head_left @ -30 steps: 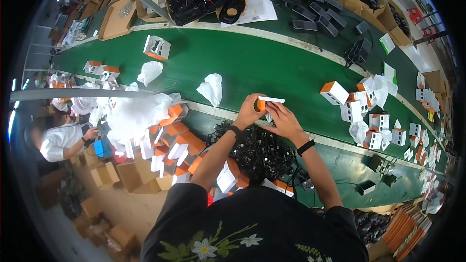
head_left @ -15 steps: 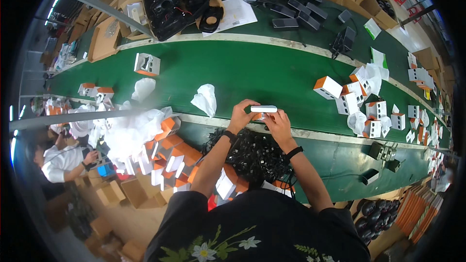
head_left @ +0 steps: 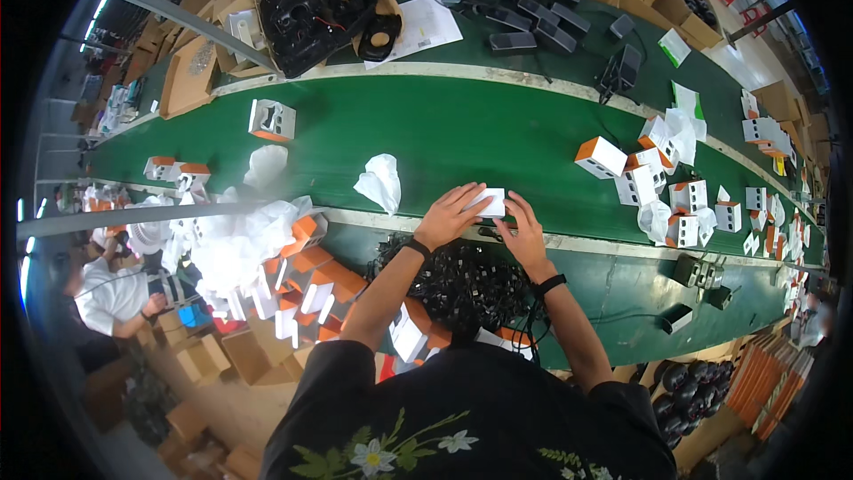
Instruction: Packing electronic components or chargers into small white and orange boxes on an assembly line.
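A small white box [head_left: 491, 203] is between my hands at the near edge of the green belt. My left hand [head_left: 451, 216] grips it from the left, fingers stretched along its upper side. On the right end, my right hand [head_left: 522, 233] holds it with bent fingers, the thumb low near its bottom edge. Below my hands lies a tangled heap of black cables [head_left: 462, 280] with plugs. A crumpled white wrapper [head_left: 379, 183] rests on the belt left of the box. The underside of the box is hidden.
White-and-orange boxes [head_left: 635, 187] cluster on the belt at right. White plastic bags [head_left: 240, 244] and orange-white boxes [head_left: 311, 298] pile up at left, below a grey metal bar [head_left: 133, 220]. Dark devices [head_left: 542, 22] lie beyond the belt. Another person [head_left: 111, 295] works at far left.
The white box has turned in my hands, so a broader white face shows instead of a narrow edge. My left hand has shifted right and its fingers now reach over the box.
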Demonstrator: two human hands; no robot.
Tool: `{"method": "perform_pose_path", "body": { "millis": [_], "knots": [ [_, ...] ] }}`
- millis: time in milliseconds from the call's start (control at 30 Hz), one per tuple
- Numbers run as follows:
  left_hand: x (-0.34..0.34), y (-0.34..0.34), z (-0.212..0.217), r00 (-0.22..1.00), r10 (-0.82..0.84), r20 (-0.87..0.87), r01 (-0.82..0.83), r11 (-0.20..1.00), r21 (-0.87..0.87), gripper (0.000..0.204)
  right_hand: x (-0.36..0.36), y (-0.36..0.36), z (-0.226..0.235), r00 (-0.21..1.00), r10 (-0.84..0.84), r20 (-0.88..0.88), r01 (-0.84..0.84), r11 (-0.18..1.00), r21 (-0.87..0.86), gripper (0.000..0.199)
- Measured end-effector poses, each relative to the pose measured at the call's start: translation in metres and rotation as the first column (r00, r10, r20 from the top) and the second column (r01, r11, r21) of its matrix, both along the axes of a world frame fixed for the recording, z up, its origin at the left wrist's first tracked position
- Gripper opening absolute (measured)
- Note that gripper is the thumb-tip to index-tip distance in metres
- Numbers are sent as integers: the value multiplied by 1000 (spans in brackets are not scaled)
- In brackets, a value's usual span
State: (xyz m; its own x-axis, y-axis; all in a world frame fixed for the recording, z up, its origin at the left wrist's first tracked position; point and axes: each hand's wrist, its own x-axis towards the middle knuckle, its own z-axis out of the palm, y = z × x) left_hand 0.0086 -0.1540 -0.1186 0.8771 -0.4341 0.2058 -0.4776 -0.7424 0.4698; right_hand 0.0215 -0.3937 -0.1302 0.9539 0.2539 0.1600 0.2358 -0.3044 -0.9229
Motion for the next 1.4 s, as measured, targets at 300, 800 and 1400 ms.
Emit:
{"method": "perform_pose_path", "body": {
  "millis": [300,800,1400],
  "knots": [
    [4,-11,-15,989,28,144,-30,999,10,59,20,-37,-26,799,474,370,-252,823,-509,48],
    [-6,-19,-2,985,-52,-163,60,997,45,73,45,-6,-19,903,379,202,-252,849,-465,50],
    [-81,404,-22,6,999,-43,-726,34,686,42,39,174,-5,732,681,-14,-574,606,-551,79]
  ]
}}
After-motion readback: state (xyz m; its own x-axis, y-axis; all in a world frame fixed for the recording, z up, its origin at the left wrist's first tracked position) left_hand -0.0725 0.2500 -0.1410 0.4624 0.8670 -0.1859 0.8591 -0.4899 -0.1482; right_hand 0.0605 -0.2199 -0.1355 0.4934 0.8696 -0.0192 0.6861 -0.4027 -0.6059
